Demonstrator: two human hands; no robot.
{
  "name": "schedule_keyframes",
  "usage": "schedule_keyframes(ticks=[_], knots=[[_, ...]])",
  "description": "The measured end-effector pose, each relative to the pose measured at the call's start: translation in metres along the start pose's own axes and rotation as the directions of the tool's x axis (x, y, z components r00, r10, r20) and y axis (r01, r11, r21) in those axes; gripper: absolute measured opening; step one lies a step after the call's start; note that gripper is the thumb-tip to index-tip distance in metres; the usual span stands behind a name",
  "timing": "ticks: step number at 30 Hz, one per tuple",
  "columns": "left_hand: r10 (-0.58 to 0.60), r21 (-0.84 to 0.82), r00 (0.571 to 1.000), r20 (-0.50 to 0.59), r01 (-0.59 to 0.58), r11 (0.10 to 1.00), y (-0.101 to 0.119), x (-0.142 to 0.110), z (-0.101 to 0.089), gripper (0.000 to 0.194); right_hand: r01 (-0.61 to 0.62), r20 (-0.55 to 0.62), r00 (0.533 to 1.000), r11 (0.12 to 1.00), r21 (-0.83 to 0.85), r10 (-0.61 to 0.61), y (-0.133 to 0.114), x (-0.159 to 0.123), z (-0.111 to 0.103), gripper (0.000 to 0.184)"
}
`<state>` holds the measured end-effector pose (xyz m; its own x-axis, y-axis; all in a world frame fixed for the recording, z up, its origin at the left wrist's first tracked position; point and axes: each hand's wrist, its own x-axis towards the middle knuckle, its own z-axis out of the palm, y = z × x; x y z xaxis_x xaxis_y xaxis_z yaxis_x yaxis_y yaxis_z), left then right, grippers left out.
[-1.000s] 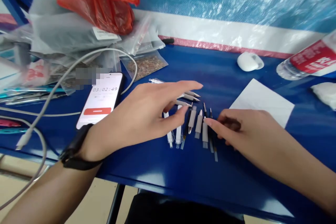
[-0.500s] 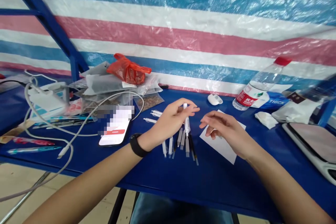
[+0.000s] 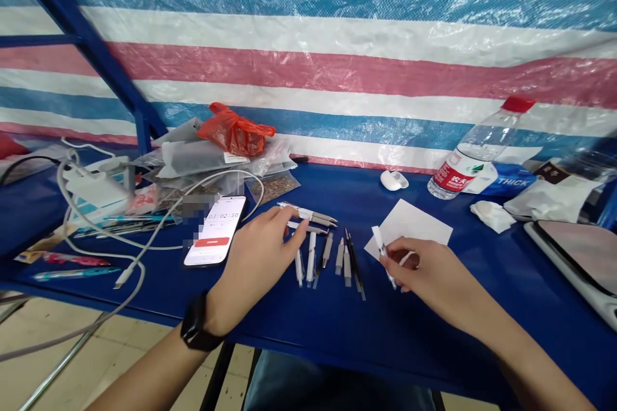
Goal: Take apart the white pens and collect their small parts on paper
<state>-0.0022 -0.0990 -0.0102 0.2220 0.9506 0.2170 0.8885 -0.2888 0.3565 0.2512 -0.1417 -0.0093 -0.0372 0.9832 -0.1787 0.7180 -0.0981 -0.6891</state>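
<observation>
Several pen parts (image 3: 332, 257), white and grey barrels and dark refills, lie in a row on the blue table (image 3: 337, 327). A few assembled grey pens (image 3: 308, 213) lie just beyond them. My left hand (image 3: 258, 253) rests on the table with its fingers stretched toward the assembled pens, fingertips touching one of them. My right hand (image 3: 414, 270) is closed round a white pen piece (image 3: 380, 245) that sticks up and left from my fingers, just right of the row.
A phone (image 3: 215, 231) showing a timer lies left of my left hand, with cables (image 3: 135, 257) and pens beside it. Plastic bags and a red bag (image 3: 234, 130) are piled behind. White paper (image 3: 409, 225), an earbud case (image 3: 393, 180), a water bottle (image 3: 475, 154) and a tablet (image 3: 578, 257) lie right.
The white pen piece has passed from my raised left hand to my right hand. My left hand has dropped to the table and reached toward the assembled pens.
</observation>
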Motion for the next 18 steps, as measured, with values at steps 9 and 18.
schedule_keyframes(ticks=[9,18], knots=[[-0.071,0.027,0.979,0.190,0.067,0.997,0.006,-0.029,0.021,0.032,-0.024,-0.017,1.000,0.947,-0.321,0.020,-0.023,0.002,0.030,0.035],[0.011,-0.060,0.973,0.229,0.003,0.998,0.014,-0.032,0.026,0.042,0.112,-0.019,0.992,0.930,-0.349,-0.126,-0.018,0.010,0.042,0.033]])
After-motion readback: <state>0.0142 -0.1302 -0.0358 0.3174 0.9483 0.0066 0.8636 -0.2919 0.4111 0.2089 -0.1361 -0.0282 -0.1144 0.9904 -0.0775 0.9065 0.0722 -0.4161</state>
